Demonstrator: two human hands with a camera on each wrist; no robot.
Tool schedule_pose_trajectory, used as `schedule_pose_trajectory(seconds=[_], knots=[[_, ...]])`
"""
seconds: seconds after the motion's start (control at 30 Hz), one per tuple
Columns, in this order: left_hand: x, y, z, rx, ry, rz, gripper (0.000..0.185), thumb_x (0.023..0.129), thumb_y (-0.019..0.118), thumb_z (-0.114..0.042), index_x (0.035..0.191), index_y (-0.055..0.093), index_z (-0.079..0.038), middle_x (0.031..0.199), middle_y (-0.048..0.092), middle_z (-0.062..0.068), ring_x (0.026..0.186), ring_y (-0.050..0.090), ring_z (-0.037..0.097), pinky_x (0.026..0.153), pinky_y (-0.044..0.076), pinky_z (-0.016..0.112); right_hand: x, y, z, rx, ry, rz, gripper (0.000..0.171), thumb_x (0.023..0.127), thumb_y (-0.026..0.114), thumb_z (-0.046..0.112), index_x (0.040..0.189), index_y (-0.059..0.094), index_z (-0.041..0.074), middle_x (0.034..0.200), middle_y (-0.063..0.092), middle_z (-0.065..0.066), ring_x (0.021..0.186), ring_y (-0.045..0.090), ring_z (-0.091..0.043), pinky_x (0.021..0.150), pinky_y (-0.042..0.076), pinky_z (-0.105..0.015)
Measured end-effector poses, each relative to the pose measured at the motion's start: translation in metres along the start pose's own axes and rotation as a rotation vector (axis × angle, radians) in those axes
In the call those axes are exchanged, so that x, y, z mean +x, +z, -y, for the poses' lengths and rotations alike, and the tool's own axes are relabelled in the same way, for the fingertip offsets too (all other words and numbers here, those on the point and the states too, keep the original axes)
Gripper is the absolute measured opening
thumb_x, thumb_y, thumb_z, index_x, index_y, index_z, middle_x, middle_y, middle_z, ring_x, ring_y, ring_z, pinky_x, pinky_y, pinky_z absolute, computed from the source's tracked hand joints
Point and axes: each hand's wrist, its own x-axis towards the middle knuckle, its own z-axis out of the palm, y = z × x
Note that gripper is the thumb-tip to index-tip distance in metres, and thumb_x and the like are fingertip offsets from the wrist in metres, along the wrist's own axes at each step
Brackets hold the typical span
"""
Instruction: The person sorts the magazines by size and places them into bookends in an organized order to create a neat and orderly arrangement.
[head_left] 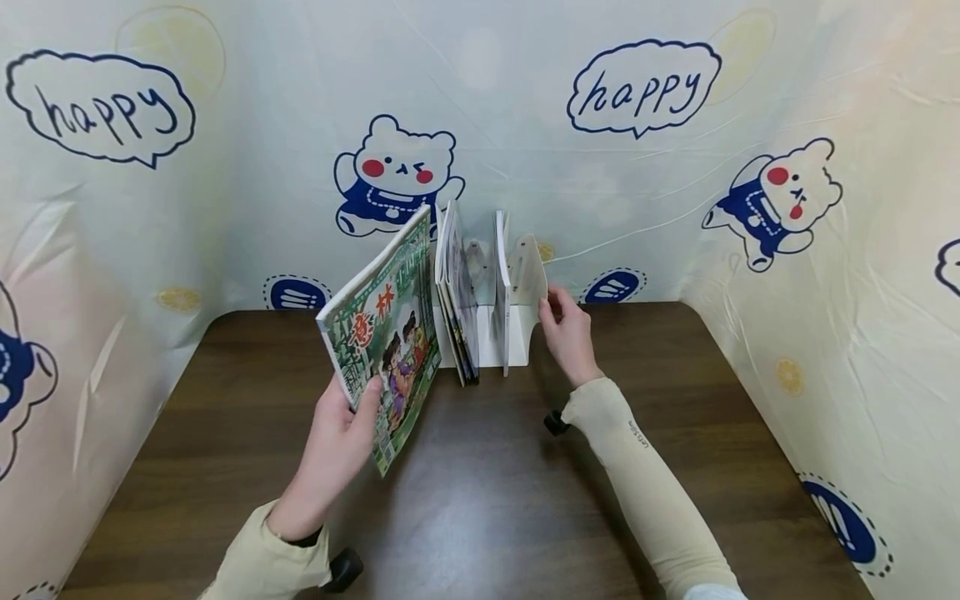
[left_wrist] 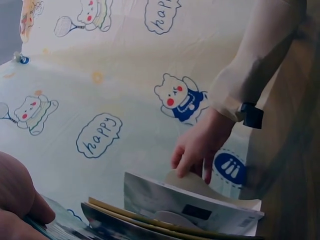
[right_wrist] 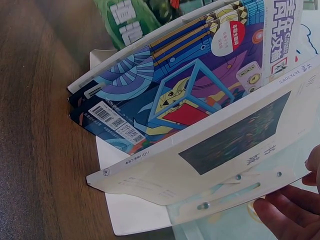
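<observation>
My left hand [head_left: 341, 437] grips a green magazine [head_left: 401, 350] by its lower near edge, thumb across the picture cover. The magazine stands tilted in the air, just left of a white desktop book rack [head_left: 517, 354]. Inside the rack, several magazines [head_left: 456, 292] lean together on the left, one with a blue and purple cover [right_wrist: 175, 95]. A thin white book [right_wrist: 240, 132] stands apart from them near the right end. With thumb and fingers, my right hand [head_left: 572, 337] pinches the outer edge of the rack's right end plate [right_wrist: 235, 192], which has holes and slots.
The rack stands near the back of a dark wooden table [head_left: 480, 500]. Behind and beside the table hangs a pale curtain [head_left: 510, 167] printed with bears and "happy" bubbles. A black wrist device [head_left: 557, 422] sits at the right cuff, another [head_left: 345, 571] at the left.
</observation>
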Motion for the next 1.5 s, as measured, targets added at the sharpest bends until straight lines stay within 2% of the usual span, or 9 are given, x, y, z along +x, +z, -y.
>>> schedule_pose_trajectory(seconds=[0.07, 0.13, 0.3, 0.37, 0.57, 0.83, 1.07, 1.5], knots=[[0.003, 0.005, 0.004, 0.011, 0.019, -0.017, 0.048, 0.109, 0.044, -0.002, 0.157, 0.038, 0.002, 0.154, 0.050, 0.025, 0.136, 0.052, 0.039, 0.102, 0.045, 0.014, 0.000, 0.000, 0.000, -0.002, -0.001, 0.000, 0.031, 0.107, 0.058, 0.015, 0.134, 0.063, 0.000, 0.121, 0.070, -0.020, 0.102, 0.069, -0.032, 0.087, 0.061, -0.048], [0.006, 0.009, 0.009, 0.014, 0.028, -0.034, 0.048, 0.108, 0.045, 0.000, 0.156, 0.039, 0.004, 0.152, 0.051, 0.026, 0.135, 0.053, 0.039, 0.104, 0.047, 0.020, 0.000, 0.000, 0.000, -0.003, -0.002, 0.001, 0.031, 0.107, 0.058, 0.015, 0.134, 0.063, 0.000, 0.121, 0.070, -0.021, 0.102, 0.069, -0.032, 0.087, 0.061, -0.049], [0.013, 0.020, 0.021, 0.022, 0.038, -0.058, 0.048, 0.108, 0.045, 0.000, 0.155, 0.041, 0.002, 0.150, 0.054, 0.026, 0.132, 0.057, 0.042, 0.104, 0.050, 0.055, -0.001, 0.000, 0.000, -0.008, -0.001, 0.004, 0.030, 0.107, 0.058, 0.014, 0.134, 0.063, 0.001, 0.122, 0.070, -0.020, 0.103, 0.068, -0.032, 0.087, 0.061, -0.048], [0.016, 0.024, 0.024, 0.021, 0.047, -0.063, 0.048, 0.108, 0.046, -0.001, 0.156, 0.040, 0.001, 0.151, 0.053, 0.026, 0.133, 0.056, 0.043, 0.104, 0.049, 0.061, -0.002, 0.000, 0.000, -0.007, 0.001, 0.004, 0.030, 0.107, 0.057, 0.014, 0.134, 0.063, 0.001, 0.122, 0.070, -0.020, 0.103, 0.068, -0.032, 0.088, 0.061, -0.048], [0.024, 0.037, 0.030, 0.036, 0.076, -0.106, 0.051, 0.107, 0.047, -0.001, 0.158, 0.038, -0.001, 0.151, 0.052, 0.026, 0.135, 0.055, 0.042, 0.106, 0.048, 0.061, -0.002, 0.001, -0.001, 0.014, 0.001, 0.015, 0.030, 0.107, 0.057, 0.012, 0.134, 0.062, -0.001, 0.125, 0.069, -0.022, 0.103, 0.068, -0.033, 0.088, 0.061, -0.049], [0.039, 0.049, 0.041, 0.100, 0.167, -0.160, 0.054, 0.106, 0.047, 0.003, 0.159, 0.037, -0.005, 0.152, 0.053, 0.022, 0.136, 0.054, 0.034, 0.104, 0.049, 0.057, -0.001, 0.001, -0.001, 0.017, -0.012, 0.009, 0.031, 0.108, 0.057, 0.013, 0.135, 0.061, -0.001, 0.125, 0.069, -0.023, 0.104, 0.068, -0.033, 0.088, 0.061, -0.050], [0.052, 0.059, 0.047, 0.106, 0.180, -0.172, 0.058, 0.107, 0.045, 0.003, 0.163, 0.032, -0.007, 0.157, 0.047, 0.022, 0.139, 0.052, 0.037, 0.107, 0.049, 0.059, -0.001, 0.001, -0.001, 0.023, -0.007, 0.007, 0.030, 0.108, 0.057, 0.014, 0.134, 0.062, 0.000, 0.124, 0.069, -0.023, 0.104, 0.068, -0.032, 0.088, 0.061, -0.049], [0.071, 0.074, 0.062, 0.138, 0.212, -0.199, 0.059, 0.106, 0.044, 0.006, 0.162, 0.030, -0.003, 0.162, 0.040, 0.023, 0.140, 0.050, 0.040, 0.107, 0.048, 0.058, -0.002, 0.002, -0.002, 0.023, -0.018, 0.002, 0.029, 0.107, 0.058, 0.010, 0.133, 0.062, -0.002, 0.123, 0.070, -0.024, 0.101, 0.069, -0.033, 0.087, 0.061, -0.051]])
